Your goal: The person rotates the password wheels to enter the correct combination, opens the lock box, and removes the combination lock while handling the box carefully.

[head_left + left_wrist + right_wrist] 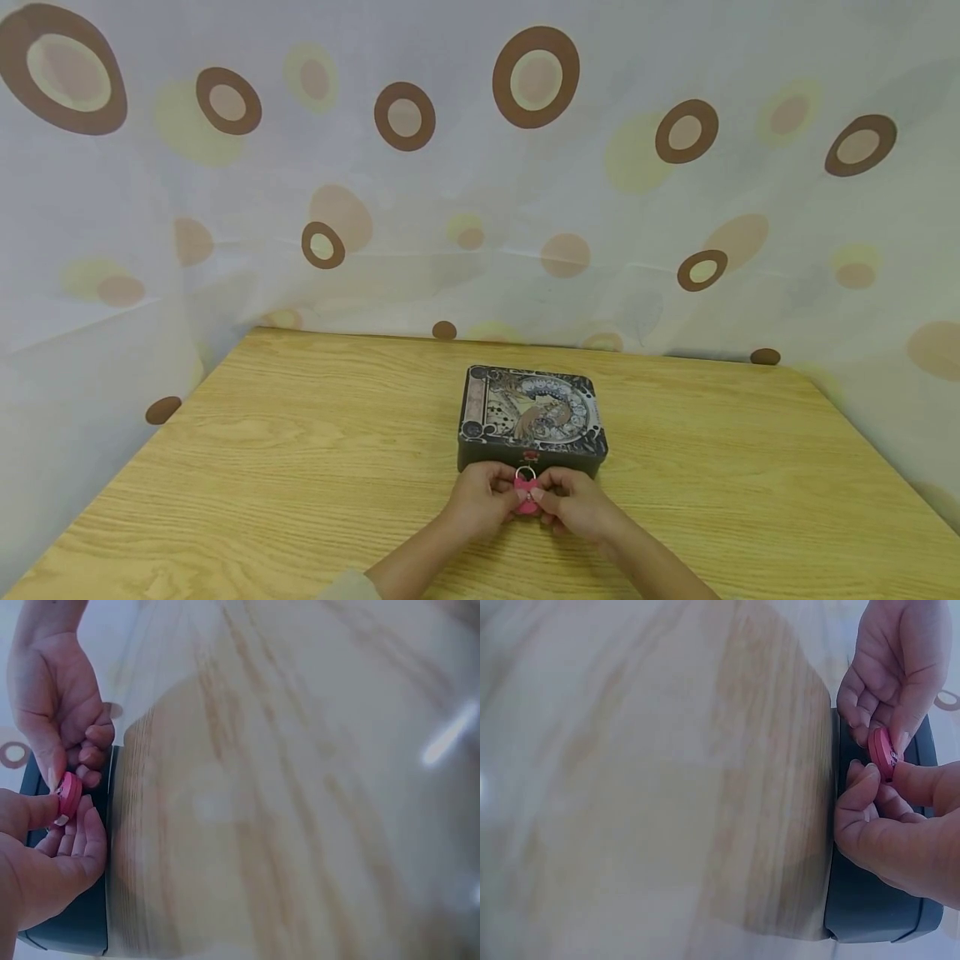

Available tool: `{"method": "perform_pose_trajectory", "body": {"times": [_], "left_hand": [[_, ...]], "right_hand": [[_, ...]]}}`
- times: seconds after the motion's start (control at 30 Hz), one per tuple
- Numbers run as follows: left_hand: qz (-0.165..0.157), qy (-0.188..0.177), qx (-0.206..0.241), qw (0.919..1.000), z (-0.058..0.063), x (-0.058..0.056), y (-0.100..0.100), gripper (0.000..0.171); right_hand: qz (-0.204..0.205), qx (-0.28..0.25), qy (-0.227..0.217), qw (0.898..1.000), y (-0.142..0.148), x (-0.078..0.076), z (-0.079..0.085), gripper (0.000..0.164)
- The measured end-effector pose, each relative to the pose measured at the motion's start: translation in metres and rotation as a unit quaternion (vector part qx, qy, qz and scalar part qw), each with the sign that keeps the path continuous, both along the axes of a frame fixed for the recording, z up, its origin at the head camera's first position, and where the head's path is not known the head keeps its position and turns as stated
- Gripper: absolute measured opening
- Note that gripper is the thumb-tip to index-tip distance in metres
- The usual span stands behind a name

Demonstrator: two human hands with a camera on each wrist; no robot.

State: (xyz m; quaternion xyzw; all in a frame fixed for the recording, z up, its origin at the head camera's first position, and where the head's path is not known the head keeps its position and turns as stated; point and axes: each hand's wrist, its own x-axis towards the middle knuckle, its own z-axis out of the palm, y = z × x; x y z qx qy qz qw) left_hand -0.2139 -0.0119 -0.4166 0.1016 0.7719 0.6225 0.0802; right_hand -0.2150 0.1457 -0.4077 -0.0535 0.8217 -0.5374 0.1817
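Observation:
A pink padlock (527, 504) with a silvery shackle is held between both hands, at the front of a dark tin box (534, 454) with a decorated lid. My left hand (478, 502) pinches the padlock's left side, the thumb lying across its face. From the other side my right hand (579, 503) pinches it too, thumb near the middle of the body. Both wrist views show the padlock (69, 798) edge-on between the fingertips, close to the box (877, 900). Whether the shackle is locked cannot be made out.
The box stands on a wood-grain table (300, 433), a small red mark (531, 456) on its front near the lid. Behind the table and along its sides hangs a pale curtain (450, 192) patterned with brown, pink and yellow ovals.

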Motion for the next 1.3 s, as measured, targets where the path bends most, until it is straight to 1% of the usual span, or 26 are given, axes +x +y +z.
{"method": "perform_pose_trajectory", "body": {"times": [0.13, 0.3, 0.47, 0.77, 1.07, 1.17, 1.3], "left_hand": [[0.001, 0.014, -0.003, 0.9999, 0.0006, 0.0008, 0.0007, 0.016], [0.005, 0.020, -0.004, 0.9998, 0.0002, 0.0009, 0.0016, 0.014], [0.005, 0.015, -0.008, 0.9998, -0.0005, 0.0008, 0.0015, 0.013], [-0.012, -0.007, 0.001, 0.9999, -0.0015, -0.0011, 0.0006, 0.015], [0.003, -0.008, 0.012, 0.9999, 0.0001, -0.0022, -0.0008, 0.017], [-0.001, -0.005, 0.015, 0.9999, -0.0007, -0.0027, -0.0016, 0.019], [-0.013, -0.010, 0.017, 0.9997, -0.0012, -0.0029, -0.0027, 0.023]], "right_hand": [[-0.006, 0.002, -0.003, 1.000, -0.0006, 0.0005, 0.0008, 0.014], [-0.007, 0.002, -0.005, 1.000, -0.0008, 0.0007, 0.0012, 0.014], [-0.002, 0.001, -0.001, 1.000, -0.0006, 0.0009, -0.0001, 0.014], [0.006, -0.004, 0.001, 1.000, 0.0004, 0.0019, 0.0025, 0.015], [0.002, -0.006, 0.005, 1.000, 0.0004, 0.0026, 0.0026, 0.015], [0.005, -0.009, 0.003, 1.000, 0.0006, 0.0029, 0.0023, 0.015], [0.006, -0.013, -0.005, 1.000, 0.0013, 0.0027, 0.0017, 0.015]]}}
